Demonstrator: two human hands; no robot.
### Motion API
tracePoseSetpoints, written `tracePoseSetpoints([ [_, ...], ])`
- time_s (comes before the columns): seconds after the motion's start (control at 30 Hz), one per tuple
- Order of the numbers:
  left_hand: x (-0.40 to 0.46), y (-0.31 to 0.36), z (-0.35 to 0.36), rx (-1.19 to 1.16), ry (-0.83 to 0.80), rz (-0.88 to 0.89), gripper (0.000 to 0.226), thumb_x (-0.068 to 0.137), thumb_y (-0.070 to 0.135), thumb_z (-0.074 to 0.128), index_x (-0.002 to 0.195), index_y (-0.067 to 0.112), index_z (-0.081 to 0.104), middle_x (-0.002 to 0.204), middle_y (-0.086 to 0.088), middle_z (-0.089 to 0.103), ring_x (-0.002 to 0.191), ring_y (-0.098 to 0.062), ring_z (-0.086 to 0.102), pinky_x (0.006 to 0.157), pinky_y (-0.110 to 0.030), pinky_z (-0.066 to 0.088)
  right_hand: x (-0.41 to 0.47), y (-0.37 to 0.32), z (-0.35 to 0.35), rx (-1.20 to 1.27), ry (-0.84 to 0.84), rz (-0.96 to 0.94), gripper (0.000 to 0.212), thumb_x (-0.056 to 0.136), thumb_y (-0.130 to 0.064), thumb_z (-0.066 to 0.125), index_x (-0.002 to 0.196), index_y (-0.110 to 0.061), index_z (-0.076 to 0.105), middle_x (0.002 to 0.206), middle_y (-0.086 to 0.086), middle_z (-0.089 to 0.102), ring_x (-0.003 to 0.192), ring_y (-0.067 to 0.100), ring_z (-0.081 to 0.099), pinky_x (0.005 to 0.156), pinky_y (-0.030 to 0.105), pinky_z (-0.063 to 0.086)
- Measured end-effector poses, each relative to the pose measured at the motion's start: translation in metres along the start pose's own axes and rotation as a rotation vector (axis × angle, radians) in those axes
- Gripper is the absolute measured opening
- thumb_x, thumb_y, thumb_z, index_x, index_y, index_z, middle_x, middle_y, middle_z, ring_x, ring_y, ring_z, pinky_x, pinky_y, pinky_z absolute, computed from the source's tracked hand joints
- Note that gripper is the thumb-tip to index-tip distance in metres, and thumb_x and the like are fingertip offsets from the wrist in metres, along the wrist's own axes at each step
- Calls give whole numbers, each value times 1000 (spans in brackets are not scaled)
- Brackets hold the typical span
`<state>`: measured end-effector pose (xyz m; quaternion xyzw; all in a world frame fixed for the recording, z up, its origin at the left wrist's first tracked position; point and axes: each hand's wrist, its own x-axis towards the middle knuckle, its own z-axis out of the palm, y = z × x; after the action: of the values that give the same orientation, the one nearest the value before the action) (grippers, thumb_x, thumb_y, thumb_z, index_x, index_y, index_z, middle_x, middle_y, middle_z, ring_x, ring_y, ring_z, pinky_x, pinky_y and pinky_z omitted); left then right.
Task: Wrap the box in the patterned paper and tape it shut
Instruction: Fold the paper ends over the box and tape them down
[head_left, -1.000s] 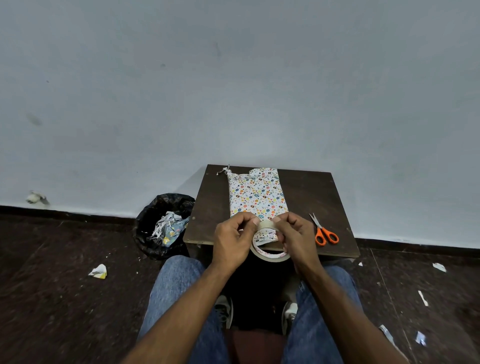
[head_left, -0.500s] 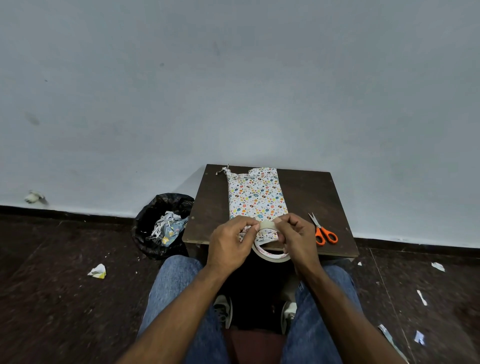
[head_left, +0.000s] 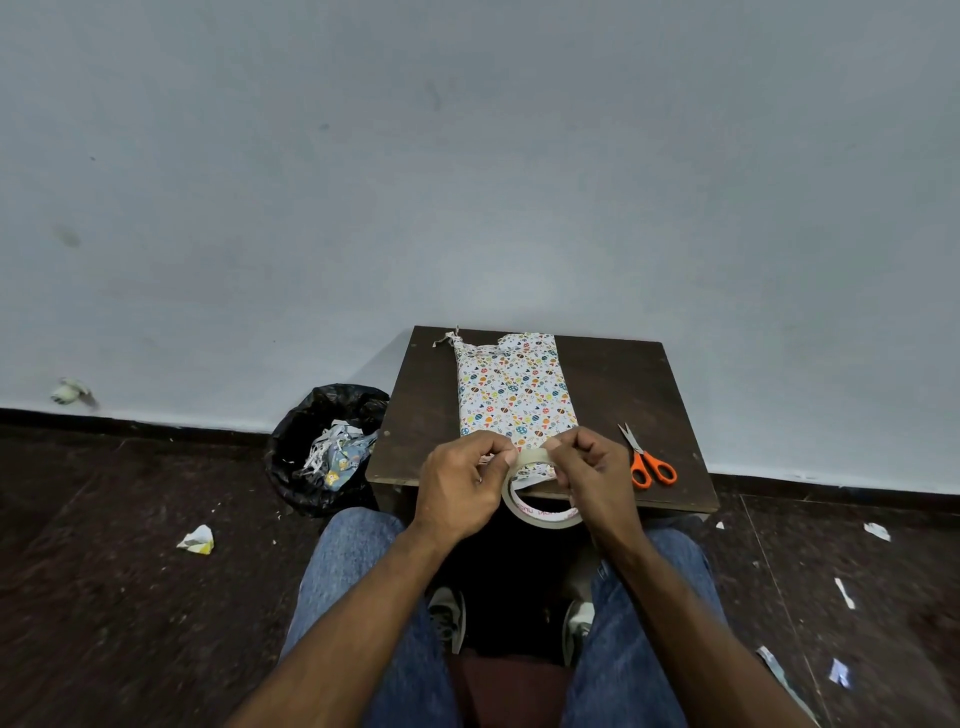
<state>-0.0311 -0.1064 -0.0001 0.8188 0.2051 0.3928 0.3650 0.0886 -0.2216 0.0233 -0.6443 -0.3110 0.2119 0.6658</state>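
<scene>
The box (head_left: 514, 392), covered in white paper with small coloured prints, lies lengthwise in the middle of the small dark table (head_left: 623, 384). Its far end shows crumpled, loose paper. Over the table's near edge I hold a roll of beige tape (head_left: 540, 512) upright. My right hand (head_left: 592, 478) grips the roll's right side. My left hand (head_left: 462, 483) pinches at the top of the roll, at the tape's surface. Both hands hide the box's near end.
Orange-handled scissors (head_left: 649, 462) lie on the table to the right of the box. A black bin (head_left: 324, 447) with paper scraps stands on the floor left of the table. Paper scraps (head_left: 196, 540) litter the dark floor. My knees sit under the table's front edge.
My left hand's fingers have shifted slightly along the top of the roll toward my right hand. The roll, box and scissors stay where they were.
</scene>
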Motion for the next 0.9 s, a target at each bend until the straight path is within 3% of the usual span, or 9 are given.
tracePoseSetpoints([
  [0.17,3,0,-2,72,-81,34,12,89,35,52,87,25,58,77,10,68,69,-15,64,60,-41,52,0,0,-3,-47,-60,-50,28,88,-13,63,66,4,57,52,-8,50,53,5,44,55,19,37],
  [0.5,18,14,-18,376,-96,406,16,82,23,41,94,29,50,80,10,69,60,-19,65,40,-33,47,-1,-3,-8,-93,-176,16,42,83,-34,70,65,3,62,59,5,55,60,13,47,60,28,37],
  [0.67,32,11,-23,540,-96,644,21,84,11,53,96,28,51,82,7,67,63,-17,63,38,-27,40,-1,-8,-9,-159,-141,7,30,89,-23,71,63,-7,67,57,2,61,56,10,52,60,30,42],
  [0.77,36,8,-27,415,42,483,21,89,9,54,101,25,57,91,6,71,72,-17,68,47,-29,49,-1,-6,-11,-243,-77,-8,29,88,-29,72,65,-12,70,62,7,67,58,23,60,60,36,47],
  [0.83,36,7,-31,274,172,285,13,95,23,53,103,22,63,95,6,72,76,-16,69,57,-31,55,-3,-2,-13,-221,-14,-15,26,89,-24,73,66,-11,71,64,6,69,59,18,62,60,32,49],
  [0.9,30,3,-26,246,126,163,22,98,33,52,104,21,69,99,9,72,81,-12,68,65,-31,56,-5,1,-15,-176,22,-12,22,89,-21,73,70,-11,71,64,6,69,59,18,63,59,31,50],
])
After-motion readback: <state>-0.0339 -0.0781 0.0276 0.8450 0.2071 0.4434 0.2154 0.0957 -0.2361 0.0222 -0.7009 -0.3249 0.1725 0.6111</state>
